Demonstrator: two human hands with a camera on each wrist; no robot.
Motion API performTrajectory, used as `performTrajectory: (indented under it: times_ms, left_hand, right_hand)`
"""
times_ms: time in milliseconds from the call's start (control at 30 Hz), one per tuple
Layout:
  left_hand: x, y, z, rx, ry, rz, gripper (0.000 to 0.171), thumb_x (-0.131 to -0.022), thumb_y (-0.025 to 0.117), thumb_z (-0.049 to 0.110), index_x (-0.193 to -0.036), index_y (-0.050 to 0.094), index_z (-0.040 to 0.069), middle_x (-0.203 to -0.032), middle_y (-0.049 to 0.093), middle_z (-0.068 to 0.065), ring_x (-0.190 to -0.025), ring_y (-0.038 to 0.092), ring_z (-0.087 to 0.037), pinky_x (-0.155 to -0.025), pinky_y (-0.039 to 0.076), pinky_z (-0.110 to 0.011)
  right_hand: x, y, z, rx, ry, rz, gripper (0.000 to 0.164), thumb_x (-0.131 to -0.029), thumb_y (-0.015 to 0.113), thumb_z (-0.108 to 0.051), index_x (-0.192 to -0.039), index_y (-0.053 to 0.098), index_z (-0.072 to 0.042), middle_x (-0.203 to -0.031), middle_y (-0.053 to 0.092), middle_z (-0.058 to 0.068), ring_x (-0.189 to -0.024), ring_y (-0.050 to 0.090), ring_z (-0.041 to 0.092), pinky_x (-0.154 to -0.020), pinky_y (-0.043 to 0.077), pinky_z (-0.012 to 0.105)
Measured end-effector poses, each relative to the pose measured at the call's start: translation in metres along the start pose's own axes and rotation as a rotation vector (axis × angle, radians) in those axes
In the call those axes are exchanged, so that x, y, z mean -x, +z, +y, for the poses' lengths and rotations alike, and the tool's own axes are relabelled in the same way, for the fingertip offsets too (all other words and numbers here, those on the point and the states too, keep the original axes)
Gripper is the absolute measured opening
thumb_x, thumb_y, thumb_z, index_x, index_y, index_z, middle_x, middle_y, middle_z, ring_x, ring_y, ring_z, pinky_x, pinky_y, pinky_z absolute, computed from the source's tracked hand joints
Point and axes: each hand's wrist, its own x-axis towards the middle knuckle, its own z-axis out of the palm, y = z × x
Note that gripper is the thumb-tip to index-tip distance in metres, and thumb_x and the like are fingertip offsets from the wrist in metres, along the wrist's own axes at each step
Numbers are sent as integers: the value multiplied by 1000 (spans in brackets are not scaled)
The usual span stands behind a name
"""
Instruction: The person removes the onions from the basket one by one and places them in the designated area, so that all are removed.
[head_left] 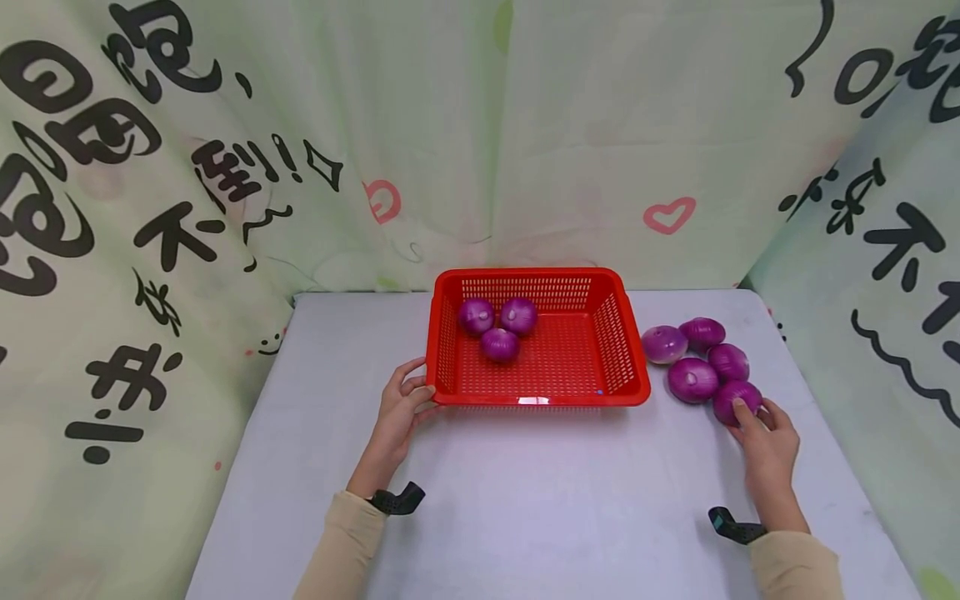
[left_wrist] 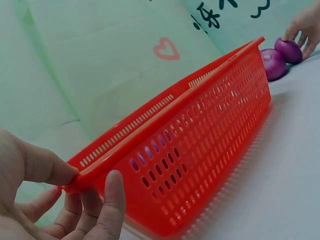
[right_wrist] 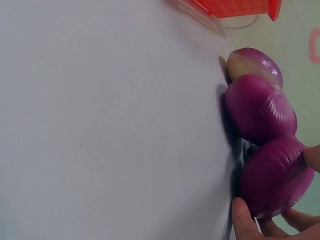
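Note:
A red plastic basket with slotted walls stands at the table's far side, three purple onions grouped in its left half. My left hand pinches the basket's front left corner, thumb on top of the rim and fingers beneath it. To the right of the basket several more purple onions lie in a cluster. My right hand grips the nearest onion of that cluster, the thumb on one side and fingers around the other. That onion sits against its neighbour.
A white-covered table lies under everything. Behind it and at both sides hangs a pale green curtain with black lettering and pink hearts. Both wrists carry a black strap-on device.

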Motion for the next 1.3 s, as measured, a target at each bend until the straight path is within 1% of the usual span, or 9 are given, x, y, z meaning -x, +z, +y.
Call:
performTrajectory:
  times_ms: [167,300,367,467,567,633,733,1100,1300]
  left_hand:
    - [-1,0,-2,7,-4,0,56,-100,60,6,-153,46,16,-137,58,-22,-112,66,-30,-99,61,-47]
    - [-1,0,-2,8,1,-1,56,-100,60,6,-153,45,16,-137,58,-24,-110,66,-29,-99,61,-50]
    - [-2,0,-1,8,3,-3,56,-100,60,6,-153,45,16,-137,58,-24,-109,67,-28,-100,60,-52]
    - [-2,0,-1,11,1,-7,56,-99,60,5,-153,45,17,-137,58,-25,-108,67,-27,-101,58,-54]
    - [-2,-1,0,18,1,-11,56,-100,59,5,-153,46,17,-136,58,-25,-106,67,-25,-102,58,-56]
    - [-2,-1,0,18,3,-12,56,-100,59,5,-153,45,17,-136,58,-25,-104,67,-23,-102,58,-56]
    - [-3,-1,-1,19,3,-12,55,-100,59,6,-152,45,17,-136,58,-24,-103,67,-22,-102,58,-56]
    - [-2,-2,-1,20,2,-16,56,-100,59,5,-153,45,16,-138,57,-24,-106,67,-24,-102,59,-52]
    - [-1,-2,-1,31,8,-19,54,-100,58,5,-152,45,16,-136,58,-24,-103,68,-22,-98,62,-49]
  right_hand:
    - [0,1,1,53,-15,-5,83,-100,64,-44,-168,21,-23,-176,18,9,-104,53,-4,-75,54,4]
    - [0,2,1,100,-22,-7,84,-100,62,-48,-168,19,-24,-176,18,8,-124,53,7,-83,53,4]
    - [2,1,1,161,-37,4,83,-101,60,-50,-168,18,-24,-176,19,7,-138,48,13,-95,51,6]
    - [5,1,2,254,-87,39,81,-102,56,-50,-168,20,-21,-175,23,8,-149,39,23,-115,44,17]
    - [8,0,1,353,-151,75,80,-103,52,-52,-167,20,-18,-174,25,9,-154,34,30,-126,37,34]
    - [10,1,1,377,-192,89,78,-104,52,-50,-167,20,-16,-173,26,10,-155,33,33,-128,36,43]
    - [14,2,-1,409,-253,105,76,-105,52,-47,-167,21,-14,-172,28,13,-155,33,37,-128,34,50]
    - [44,21,-17,432,-431,125,69,-105,56,-37,-164,29,-14,-168,32,14,-153,35,38,-128,32,55]
    - [65,44,-26,416,-536,76,65,-105,60,-31,-162,34,-14,-164,38,15,-149,40,36,-126,36,55]
